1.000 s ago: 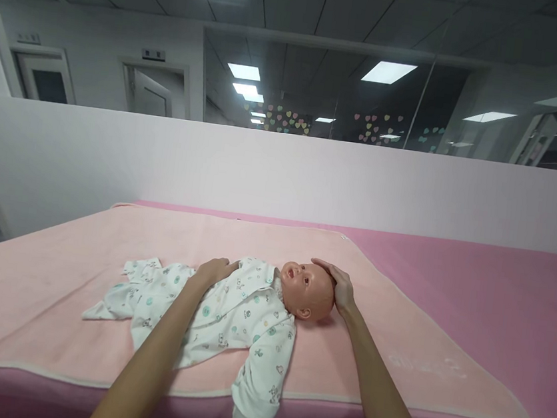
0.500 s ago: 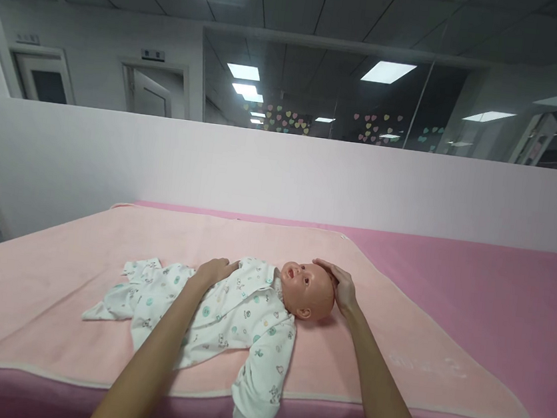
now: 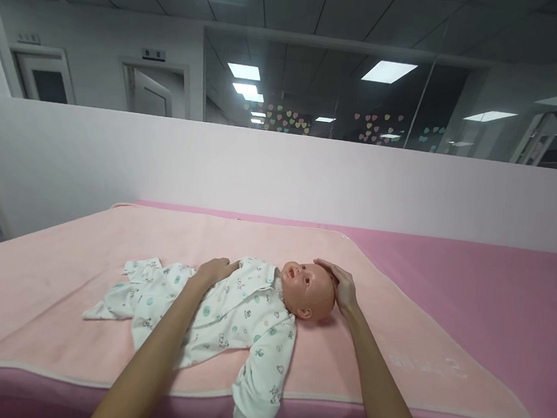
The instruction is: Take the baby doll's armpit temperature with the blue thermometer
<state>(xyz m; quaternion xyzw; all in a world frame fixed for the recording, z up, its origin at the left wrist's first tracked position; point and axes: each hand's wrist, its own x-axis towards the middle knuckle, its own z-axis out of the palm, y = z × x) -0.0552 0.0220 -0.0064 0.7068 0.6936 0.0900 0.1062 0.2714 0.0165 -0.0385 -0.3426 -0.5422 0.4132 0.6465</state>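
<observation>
A baby doll [image 3: 309,293] lies on its back, head to the right, on a peach blanket [image 3: 78,240]. It wears a white printed outfit [image 3: 230,317], and one sleeved arm hangs over the near edge. My left hand [image 3: 216,271] rests flat across the doll's belly, its fingers partly hidden against the cloth. On the crown and forehead of the doll's head lies my right hand [image 3: 343,287], fingers stretched out along it. Neither hand is closed around anything.
Under the blanket is a pink bed surface [image 3: 475,292], which shows on the right and along the front edge. A low white wall [image 3: 282,176] runs behind it, with glass above. Doors [image 3: 153,94] stand at the back left.
</observation>
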